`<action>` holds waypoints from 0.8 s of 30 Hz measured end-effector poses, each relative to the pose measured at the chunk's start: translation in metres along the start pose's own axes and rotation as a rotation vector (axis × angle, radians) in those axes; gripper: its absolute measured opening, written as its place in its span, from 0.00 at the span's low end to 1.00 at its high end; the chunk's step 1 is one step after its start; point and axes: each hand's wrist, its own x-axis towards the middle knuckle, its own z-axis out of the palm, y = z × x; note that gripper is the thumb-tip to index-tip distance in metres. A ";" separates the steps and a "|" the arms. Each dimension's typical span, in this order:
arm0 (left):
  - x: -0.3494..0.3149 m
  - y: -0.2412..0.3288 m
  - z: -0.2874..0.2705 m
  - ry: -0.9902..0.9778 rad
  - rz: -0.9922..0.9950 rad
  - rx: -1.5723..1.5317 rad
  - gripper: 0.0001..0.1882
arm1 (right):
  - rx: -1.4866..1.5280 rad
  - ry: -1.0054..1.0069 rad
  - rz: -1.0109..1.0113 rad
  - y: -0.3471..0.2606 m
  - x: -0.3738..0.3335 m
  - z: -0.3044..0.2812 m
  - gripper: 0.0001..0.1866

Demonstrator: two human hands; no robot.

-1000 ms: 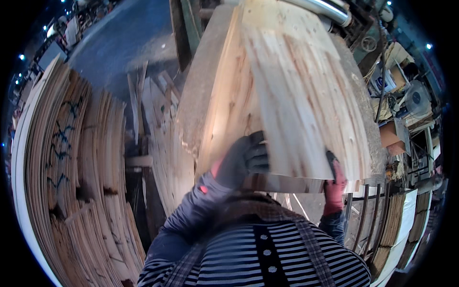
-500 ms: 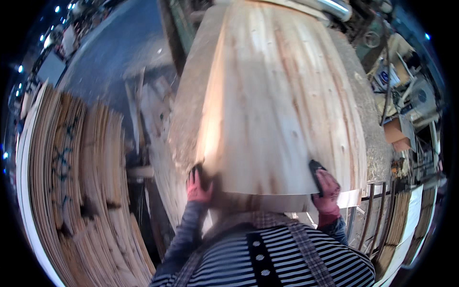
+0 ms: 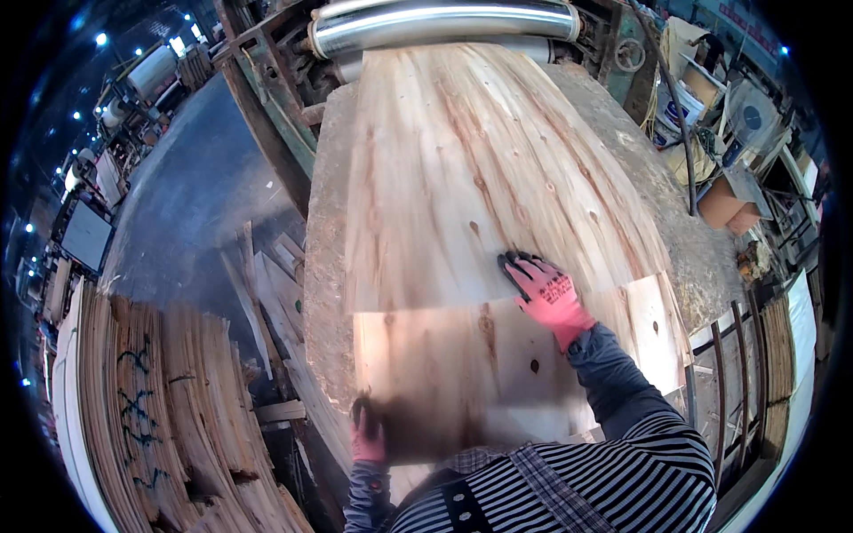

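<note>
A pale wood veneer sheet (image 3: pixel 435 186) with brown streaks and knots stretches away from me to the rollers. Its near edge lies over a second veneer sheet (image 3: pixel 426 373), which shows below it. My right hand (image 3: pixel 548 293), in a pink glove with dark fingertips, rests flat on the upper sheet near that edge, fingers stretched forward. Down at the lower sheet's near left corner is my left hand (image 3: pixel 367 437), in a similar glove. It is blurred and shaded, so whether its fingers grip the sheet cannot be made out.
A shiny metal roller (image 3: pixel 444 28) spans the machine at the far end. The worn table (image 3: pixel 324 231) carries the sheets. Stacked veneer (image 3: pixel 142 400) stands at the left, near loose wood strips (image 3: pixel 258 293). Metal bars (image 3: pixel 745 382) and a cardboard box (image 3: pixel 730 202) are at the right.
The upper sheet has slid forward to the rollers, uncovering more of the lower one. My right hand has moved forward and left from the sheet's right side onto its surface. The view has shifted.
</note>
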 end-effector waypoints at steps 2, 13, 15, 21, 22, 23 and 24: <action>-0.003 -0.005 -0.003 -0.008 -0.010 -0.043 0.26 | 0.027 -0.026 0.042 0.004 0.022 0.003 0.28; -0.001 0.037 -0.033 -0.049 0.114 -0.110 0.28 | -0.071 0.223 0.212 0.000 0.083 0.030 0.33; -0.006 0.021 -0.034 -0.141 0.141 -0.231 0.31 | 0.082 0.168 0.075 -0.018 0.058 0.026 0.37; -0.006 0.056 -0.055 -0.335 0.161 -0.464 0.35 | 0.247 -0.243 -0.217 -0.081 -0.107 0.022 0.40; -0.007 0.061 -0.057 -0.366 0.147 -0.528 0.36 | 0.375 -0.234 -0.256 -0.094 -0.129 0.015 0.40; -0.003 0.074 -0.059 -0.424 0.151 -0.611 0.36 | 0.266 -0.238 -0.249 -0.087 -0.162 0.028 0.40; -0.002 0.094 -0.066 -0.456 0.140 -0.650 0.37 | 0.176 -0.243 -0.253 -0.070 -0.199 0.057 0.41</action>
